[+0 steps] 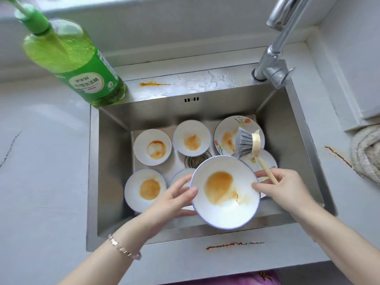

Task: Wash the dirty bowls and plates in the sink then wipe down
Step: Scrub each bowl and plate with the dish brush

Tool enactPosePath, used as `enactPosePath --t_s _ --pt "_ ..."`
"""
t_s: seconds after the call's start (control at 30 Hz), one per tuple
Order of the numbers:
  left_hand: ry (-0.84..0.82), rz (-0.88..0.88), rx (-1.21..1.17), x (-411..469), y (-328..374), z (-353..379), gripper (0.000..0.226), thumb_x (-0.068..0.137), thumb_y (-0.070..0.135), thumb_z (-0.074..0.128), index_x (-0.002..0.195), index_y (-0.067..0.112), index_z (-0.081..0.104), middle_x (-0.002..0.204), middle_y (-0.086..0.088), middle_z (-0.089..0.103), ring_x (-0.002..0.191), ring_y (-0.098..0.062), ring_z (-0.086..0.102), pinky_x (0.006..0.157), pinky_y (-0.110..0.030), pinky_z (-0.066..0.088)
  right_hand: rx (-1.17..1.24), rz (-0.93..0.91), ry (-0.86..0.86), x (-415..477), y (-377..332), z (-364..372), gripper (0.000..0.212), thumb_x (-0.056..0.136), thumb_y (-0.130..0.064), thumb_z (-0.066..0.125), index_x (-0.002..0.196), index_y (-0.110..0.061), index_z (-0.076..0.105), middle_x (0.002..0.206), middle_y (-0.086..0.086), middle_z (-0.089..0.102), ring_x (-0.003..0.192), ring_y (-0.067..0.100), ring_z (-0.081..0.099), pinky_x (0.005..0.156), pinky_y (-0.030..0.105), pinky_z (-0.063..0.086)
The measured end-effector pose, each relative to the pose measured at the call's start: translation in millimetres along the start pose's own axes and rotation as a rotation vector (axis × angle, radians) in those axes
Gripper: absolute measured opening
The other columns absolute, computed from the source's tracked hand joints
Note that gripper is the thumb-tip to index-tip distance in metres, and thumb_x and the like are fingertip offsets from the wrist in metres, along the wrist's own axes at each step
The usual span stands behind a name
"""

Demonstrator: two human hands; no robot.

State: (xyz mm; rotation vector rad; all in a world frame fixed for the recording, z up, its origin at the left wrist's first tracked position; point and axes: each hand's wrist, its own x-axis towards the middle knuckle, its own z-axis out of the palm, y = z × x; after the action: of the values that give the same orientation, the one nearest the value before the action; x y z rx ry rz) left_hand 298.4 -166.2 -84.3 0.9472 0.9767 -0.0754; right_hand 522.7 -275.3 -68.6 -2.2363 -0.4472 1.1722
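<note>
Both hands hold one stained bowl (224,204) over the sink (115,161). The left hand (174,195) clamps its rim, thumb on top, fingers beneath. The right hand (284,188) presses its thumb on the opposite rim while its fingers curl round a brush (245,144) handle, bristles raised above dirty plates (228,128) lying in the sink.

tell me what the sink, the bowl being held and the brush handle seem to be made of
Rectangular grey metal sink: likely brushed stainless steel, from its dull streaky sheen. White blue-rimmed bowl: glazed ceramic or melamine, smooth and glossy; which one is unclear. Pale beige brush handle: matte, looks like wood or bamboo, possibly plastic.
</note>
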Motion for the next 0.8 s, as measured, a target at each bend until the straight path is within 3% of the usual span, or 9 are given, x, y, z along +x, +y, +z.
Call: enactPosePath --t_s 0.13,0.2,0.3,0.4,0.5,0.6,0.7,0.73,0.8 --pt "0.04 0.096 -0.162 -31.7 7.3 10.7 0.052 0.079 0.039 0.059 0.128 0.04 0.043 0.112 0.014 0.068 0.103 -0.009 0.065 0.072 -0.027 0.055 0.109 0.001 -0.069 -31.1 -25.8 7.5 0.016 0.072 0.0 0.072 0.076 -0.014 0.068 0.058 0.007 0.06 0.041 0.002 0.046 0.043 0.012 0.035" --pt "0.057 0.12 -0.238 -42.4 10.6 10.7 0.052 0.076 0.042 0.055 0.128 0.038 0.046 0.117 0.008 0.066 0.105 -0.014 0.065 0.071 -0.032 0.056 0.059 -0.038 -0.086 -43.9 -34.7 7.5 0.013 0.075 -0.004 0.071 0.082 -0.014 0.068 0.058 0.004 0.06 0.036 -0.001 0.045 0.039 0.008 0.032" --pt "0.157 0.174 -0.236 -53.4 18.6 13.0 0.047 0.076 0.047 0.052 0.122 0.042 0.049 0.118 0.007 0.065 0.104 -0.017 0.065 0.073 -0.039 0.057 -0.128 -0.2 -0.078 -61.4 -46.1 -1.3 0.019 0.084 -0.022 0.065 0.103 -0.022 0.064 0.07 -0.007 0.066 0.058 0.004 0.059 0.055 0.014 0.044" --pt "0.276 0.246 -0.169 -60.9 28.4 16.6 0.034 0.086 0.041 0.056 0.119 0.044 0.049 0.113 0.01 0.063 0.097 -0.006 0.065 0.061 -0.028 0.055 -0.438 -0.47 -0.04 -81.0 -51.0 -14.8 0.032 0.093 -0.032 0.048 0.124 -0.041 0.047 0.085 -0.014 0.056 0.076 0.011 0.057 0.068 0.033 0.048" --pt "0.383 0.358 -0.036 -64.7 34.2 15.3 0.028 0.092 0.034 0.054 0.118 0.044 0.048 0.107 0.02 0.059 0.095 -0.003 0.061 0.066 -0.028 0.056 -0.616 -0.78 0.049 -89.2 -55.8 -17.8 0.027 0.094 -0.022 0.051 0.115 -0.035 0.061 0.085 -0.009 0.057 0.061 0.02 0.056 0.047 0.037 0.047" --pt "0.458 0.384 0.046 -68.5 41.7 14.4 0.038 0.079 0.048 0.048 0.117 0.047 0.048 0.107 0.021 0.058 0.108 -0.017 0.057 0.084 -0.051 0.052 -0.79 -0.861 0.085 -82.7 -67.9 -5.6 0.029 0.077 -0.019 0.058 0.099 -0.03 0.072 0.068 -0.003 0.056 0.039 0.025 0.047 0.03 0.027 0.036" --pt "0.535 0.394 0.024 -66.2 52.2 6.7 0.042 0.077 0.045 0.045 0.118 0.04 0.05 0.106 0.019 0.059 0.11 -0.019 0.056 0.092 -0.057 0.046 -0.917 -0.902 0.058 -82.6 -72.2 12.1 0.032 0.068 -0.018 0.059 0.093 -0.031 0.074 0.057 -0.003 0.052 0.036 0.024 0.048 0.032 0.022 0.034" --pt "0.554 0.411 0.06 -65.2 54.1 3.4 0.041 0.076 0.047 0.046 0.117 0.04 0.05 0.106 0.019 0.06 0.11 -0.017 0.056 0.095 -0.054 0.045 -0.897 -0.874 -0.023 -87.9 -69.6 17.9 0.033 0.074 -0.018 0.056 0.098 -0.033 0.073 0.061 -0.001 0.055 0.045 0.024 0.054 0.037 0.027 0.041" --pt "0.58 0.438 0.16 -64.6 53.3 0.2 0.042 0.073 0.056 0.046 0.113 0.044 0.051 0.106 0.019 0.06 0.107 -0.013 0.056 0.098 -0.046 0.044 -0.747 -0.768 -0.225 -100.9 -69.1 24.8 0.035 0.089 -0.021 0.046 0.113 -0.036 0.065 0.081 0.0 0.062 0.076 0.024 0.061 0.062 0.035 0.048"
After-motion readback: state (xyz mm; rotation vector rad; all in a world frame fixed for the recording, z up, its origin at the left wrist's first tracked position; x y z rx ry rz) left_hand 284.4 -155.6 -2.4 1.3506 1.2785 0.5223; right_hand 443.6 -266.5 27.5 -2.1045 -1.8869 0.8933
